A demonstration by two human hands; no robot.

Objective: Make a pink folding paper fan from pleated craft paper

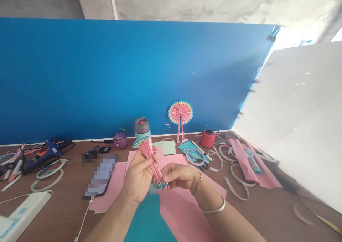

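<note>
Your left hand [139, 176] is gripping the pleated paper [146, 148] around its middle, above the pink sheets [187, 213], while your right hand [183, 175] is pinching its lower end; keeping the folds aligned is likely demanding steady fingers.

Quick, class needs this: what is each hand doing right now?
Left hand: closed around the pleated paper, at its middle.
Right hand: fingers pinching the paper's lower end.
</note>
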